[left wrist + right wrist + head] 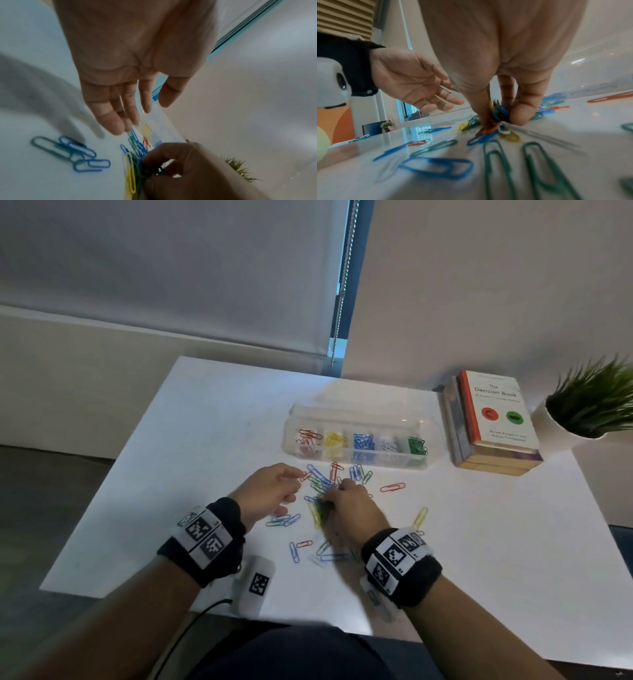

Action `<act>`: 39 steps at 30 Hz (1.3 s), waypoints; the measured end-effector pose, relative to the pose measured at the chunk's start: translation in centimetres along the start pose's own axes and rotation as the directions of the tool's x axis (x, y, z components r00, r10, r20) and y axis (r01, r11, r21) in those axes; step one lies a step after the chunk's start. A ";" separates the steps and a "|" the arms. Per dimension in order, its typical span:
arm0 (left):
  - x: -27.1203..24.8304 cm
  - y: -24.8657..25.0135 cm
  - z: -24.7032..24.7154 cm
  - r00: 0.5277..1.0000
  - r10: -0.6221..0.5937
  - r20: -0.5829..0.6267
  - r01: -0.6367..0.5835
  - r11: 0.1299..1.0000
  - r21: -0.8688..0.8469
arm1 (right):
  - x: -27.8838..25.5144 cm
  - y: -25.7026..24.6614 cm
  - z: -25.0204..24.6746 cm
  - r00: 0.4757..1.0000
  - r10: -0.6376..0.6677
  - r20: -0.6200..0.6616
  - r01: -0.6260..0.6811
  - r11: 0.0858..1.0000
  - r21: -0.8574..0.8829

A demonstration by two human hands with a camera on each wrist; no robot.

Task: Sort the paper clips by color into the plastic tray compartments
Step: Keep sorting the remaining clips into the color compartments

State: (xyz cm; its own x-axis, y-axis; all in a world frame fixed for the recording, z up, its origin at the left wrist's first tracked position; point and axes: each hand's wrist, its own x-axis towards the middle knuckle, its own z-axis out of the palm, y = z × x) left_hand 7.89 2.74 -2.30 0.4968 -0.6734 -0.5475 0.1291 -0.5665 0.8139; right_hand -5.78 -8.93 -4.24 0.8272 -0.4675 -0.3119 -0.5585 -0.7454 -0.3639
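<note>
Under right hand (500,108): clips (500,112) (bunched)

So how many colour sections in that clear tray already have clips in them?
5, in a row in the tray: red clips at the left, then yellow, blue, white, and green at the right. An empty section could go unnoticed.

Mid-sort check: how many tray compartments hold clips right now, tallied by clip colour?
Filled compartments in the plastic tray:
red clips: 1
yellow clips: 1
blue clips: 1
white clips: 1
green clips: 1
Total: 5
</note>
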 end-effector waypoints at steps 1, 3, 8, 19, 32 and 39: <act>0.1 0.0 -0.3 1.000 0.006 0.012 -0.006 1.000 -0.009 | 0.2 -0.1 0.0 1.000 0.009 0.002 -0.009 1.000 0.012; 0.1 0.1 -0.6 0.999 0.015 0.035 -0.014 1.000 -0.025 | 0.4 -0.2 -0.2 0.999 0.035 -0.008 -0.035 0.998 0.049; 0.2 0.5 0.0 0.999 0.019 0.036 -0.015 0.994 -0.106 | 0.3 0.1 -1.6 0.997 0.058 -0.044 -0.053 0.991 0.119; 1.1 3.3 3.4 0.996 0.001 0.086 0.048 0.829 -0.558 | -1.3 1.4 -7.5 0.986 0.063 -0.157 0.051 0.775 0.630; 0.3 6.2 6.2 0.954 0.092 0.287 0.232 0.385 -0.894 | -1.2 -2.0 -10.8 0.952 -0.231 -0.201 0.289 0.895 0.340; 0.6 5.7 5.0 0.934 0.138 0.331 0.251 0.409 -0.877 | -1.0 -0.6 -12.7 0.952 -0.050 -0.302 0.201 0.848 0.491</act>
State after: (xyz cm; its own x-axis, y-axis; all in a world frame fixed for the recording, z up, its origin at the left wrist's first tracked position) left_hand 4.60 -3.26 1.05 0.1976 -0.8639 -0.4634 0.9303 0.0162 0.3665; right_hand -5.50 -14.01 7.41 0.8345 -0.5508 -0.0139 -0.3381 -0.4921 -0.8022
